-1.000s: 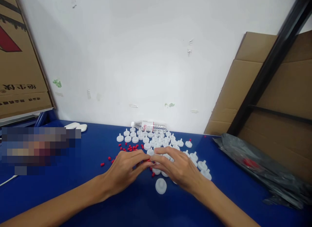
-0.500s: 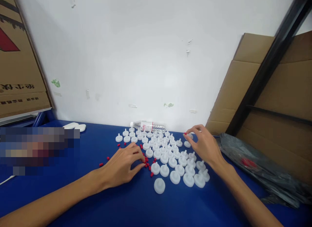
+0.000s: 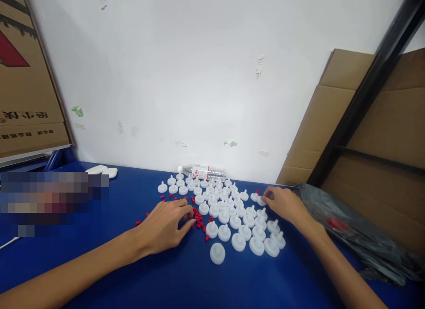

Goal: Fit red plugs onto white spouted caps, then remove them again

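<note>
My left hand (image 3: 168,224) hovers low over the table with fingers curled and the thumb tip close to the fingertips, at the left side of a pile of small red caps (image 3: 198,218). Whatever sits between those tips is hidden. At the back right, my right hand (image 3: 286,206) pinches a round white plastic piece (image 3: 261,201) by its edge. Beside that piece stands another white piece (image 3: 254,197) with a red cap (image 3: 257,192) at its nozzle. Many more white disc-shaped pieces with upright nozzles (image 3: 224,216) spread between my hands.
A clear plastic bottle (image 3: 212,173) lies along the wall behind the white pieces. To the right is a grey plastic bag (image 3: 335,225) near cardboard (image 3: 315,123). White rounded objects (image 3: 109,172) lie at the back left, beside a blurred-out patch. The table (image 3: 159,282) is blue.
My right hand has moved slightly down and right, from holding a red cap to gripping a white piece; a red cap now shows at a neighbouring piece. My left hand has drawn slightly left.
</note>
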A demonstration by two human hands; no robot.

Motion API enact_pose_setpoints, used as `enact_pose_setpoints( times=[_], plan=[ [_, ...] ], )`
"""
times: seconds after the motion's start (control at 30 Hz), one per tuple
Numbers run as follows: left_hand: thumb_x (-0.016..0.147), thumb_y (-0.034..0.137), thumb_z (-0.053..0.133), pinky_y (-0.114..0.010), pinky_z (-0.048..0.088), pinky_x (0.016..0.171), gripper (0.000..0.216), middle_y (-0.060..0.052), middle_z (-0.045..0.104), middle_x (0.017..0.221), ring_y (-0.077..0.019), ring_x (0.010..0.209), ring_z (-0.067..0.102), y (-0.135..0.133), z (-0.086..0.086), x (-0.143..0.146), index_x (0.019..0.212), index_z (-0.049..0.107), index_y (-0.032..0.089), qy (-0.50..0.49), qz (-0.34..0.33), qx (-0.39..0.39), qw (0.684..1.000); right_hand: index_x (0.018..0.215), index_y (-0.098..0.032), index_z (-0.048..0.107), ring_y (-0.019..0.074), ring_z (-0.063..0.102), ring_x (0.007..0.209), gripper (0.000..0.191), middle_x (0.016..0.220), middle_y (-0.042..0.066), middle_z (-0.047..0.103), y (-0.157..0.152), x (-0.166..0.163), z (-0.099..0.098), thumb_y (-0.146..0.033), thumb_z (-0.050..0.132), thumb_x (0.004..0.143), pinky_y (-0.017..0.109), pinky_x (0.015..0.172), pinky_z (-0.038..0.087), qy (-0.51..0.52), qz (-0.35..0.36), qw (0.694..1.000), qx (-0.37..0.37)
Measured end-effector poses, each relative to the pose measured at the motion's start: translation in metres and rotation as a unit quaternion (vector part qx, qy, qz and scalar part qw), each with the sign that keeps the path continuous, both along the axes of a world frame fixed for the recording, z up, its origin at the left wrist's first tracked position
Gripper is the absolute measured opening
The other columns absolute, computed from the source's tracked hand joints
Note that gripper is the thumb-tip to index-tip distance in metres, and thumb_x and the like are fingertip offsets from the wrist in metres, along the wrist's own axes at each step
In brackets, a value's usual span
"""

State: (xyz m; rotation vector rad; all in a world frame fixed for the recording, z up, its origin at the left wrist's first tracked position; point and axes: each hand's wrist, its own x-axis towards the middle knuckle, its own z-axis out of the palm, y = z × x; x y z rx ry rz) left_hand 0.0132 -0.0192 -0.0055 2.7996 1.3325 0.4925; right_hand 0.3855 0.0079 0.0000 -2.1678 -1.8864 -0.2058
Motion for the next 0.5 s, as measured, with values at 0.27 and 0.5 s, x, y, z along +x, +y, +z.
enact_pose_setpoints(
  times=[0.27, 0.5],
  plan=[
    [0.096, 0.036, 0.054, -0.03, 0.036, 0.064, 0.018, -0.002, 0.068, 0.093, -0.0206, 0.078, 0.063, 0.0, -0.006, 0.0, 0.096, 0.066, 0.024, 0.001, -0.015, -0.021, 1.0, 0.08, -0.025, 0.073, 0.026, 0.07, 0.078, 0.012, 0.08, 0.007, 0.074, -0.001, 0.004, 0.003, -0.031, 0.063, 0.083, 0.029, 0.059, 0.036, -0.008, 0.016, 1.0, -0.004],
    [0.095, 0.029, 0.052, -0.028, 0.033, 0.061, 0.015, 0.0, 0.068, 0.092, -0.0188, 0.077, 0.062, 0.002, -0.009, -0.001, 0.093, 0.065, 0.024, -0.018, -0.024, -0.038, 0.999, 0.089, -0.022, 0.07, 0.0277, 0.07, 0.076, 0.036, 0.082, 0.009, 0.075, -0.007, -0.009, 0.013, -0.047, 0.046, 0.096, 0.033, 0.062, 0.042, 0.022, 0.049, 0.997, 0.054]
  ],
)
